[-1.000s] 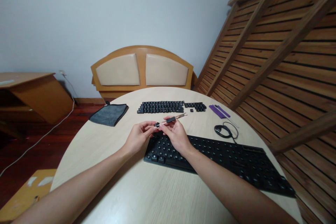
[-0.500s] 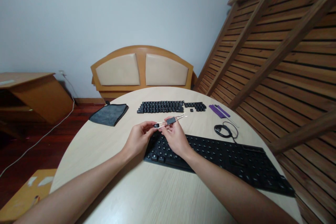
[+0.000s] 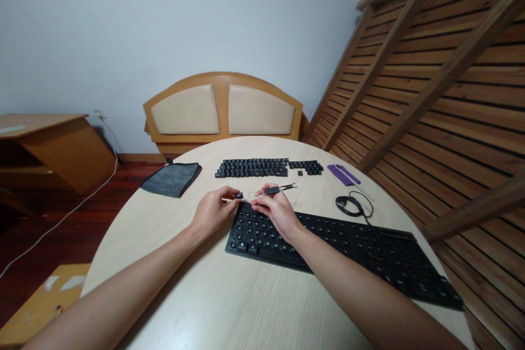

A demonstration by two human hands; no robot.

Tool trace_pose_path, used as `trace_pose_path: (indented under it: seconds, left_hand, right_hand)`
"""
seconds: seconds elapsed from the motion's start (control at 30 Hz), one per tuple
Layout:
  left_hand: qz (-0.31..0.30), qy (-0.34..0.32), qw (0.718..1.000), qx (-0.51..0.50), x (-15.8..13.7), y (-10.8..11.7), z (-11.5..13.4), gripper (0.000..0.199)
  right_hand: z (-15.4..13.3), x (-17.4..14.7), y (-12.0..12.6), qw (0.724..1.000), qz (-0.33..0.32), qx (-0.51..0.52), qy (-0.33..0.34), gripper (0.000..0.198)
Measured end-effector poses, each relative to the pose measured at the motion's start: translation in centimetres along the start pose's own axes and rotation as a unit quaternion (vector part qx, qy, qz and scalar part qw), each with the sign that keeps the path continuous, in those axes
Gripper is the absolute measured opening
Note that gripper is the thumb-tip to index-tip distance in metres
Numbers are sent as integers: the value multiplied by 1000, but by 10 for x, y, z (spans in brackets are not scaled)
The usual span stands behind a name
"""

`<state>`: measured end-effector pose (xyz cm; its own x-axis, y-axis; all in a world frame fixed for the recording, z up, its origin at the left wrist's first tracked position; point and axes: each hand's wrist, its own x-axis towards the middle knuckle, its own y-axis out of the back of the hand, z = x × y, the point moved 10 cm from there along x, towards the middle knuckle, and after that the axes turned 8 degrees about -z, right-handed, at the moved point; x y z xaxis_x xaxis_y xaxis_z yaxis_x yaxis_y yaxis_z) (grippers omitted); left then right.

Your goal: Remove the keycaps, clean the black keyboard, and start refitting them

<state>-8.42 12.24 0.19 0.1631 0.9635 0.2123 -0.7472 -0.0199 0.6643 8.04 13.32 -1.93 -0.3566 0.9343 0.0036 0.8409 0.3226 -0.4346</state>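
My left hand (image 3: 213, 209) pinches a small black keycap (image 3: 239, 195) between thumb and fingertips, over the far left corner of the keyboard. Just to its right, my right hand (image 3: 275, 209) grips a keycap puller (image 3: 272, 190) by its dark handle, with thin wire ends sticking out on both sides. The puller's left wires stand apart from the keycap. Beneath both hands lies the black keyboard (image 3: 328, 235), most of its switches bare, with a couple of keycaps (image 3: 247, 248) on its near left corner. My right wrist and forearm hide part of it.
Rows of loose keycaps (image 3: 252, 168) lie beyond my hands, with a smaller group (image 3: 309, 167) and a single keycap (image 3: 299, 173) beside them. A grey cloth (image 3: 171, 179) is at left. Purple tools (image 3: 343, 175) and a coiled cable (image 3: 350, 205) lie at right on the round table (image 3: 176, 295).
The keycap has come out of the puller's wires and is now in my left fingers alone. My right hand has drawn the puller slightly away to the right and turned it.
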Motion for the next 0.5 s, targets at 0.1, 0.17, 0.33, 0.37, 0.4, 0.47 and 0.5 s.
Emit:
trace_pose_path:
  seconds: [0.1,0.17,0.33,0.37,0.4,0.47,0.5]
  left_hand:
    - [12,-5,995,98,9,18,-7,24]
    - [33,3,985,168,15,32,-15,23]
    - [55,63,962,260,29,52,-46,20]
    - [57,72,961,262,31,53,-52,20]
    - [57,79,960,263,33,53,-57,21]
    - [57,89,959,264,35,53,-64,23]
    - [57,93,958,265,36,52,-67,23]
  right_hand:
    - [0,1,1,1000,0,-10,3,40]
    - [1,3,1,999,-2,-46,6,38]
    - [5,6,0,992,-13,-122,7,28]
    - [4,6,-2,991,-17,-135,9,25]
    - [4,6,-3,989,-21,-148,11,23]
    - [1,5,-7,984,-30,-176,17,18]
    - [-1,4,-8,981,-34,-189,19,15]
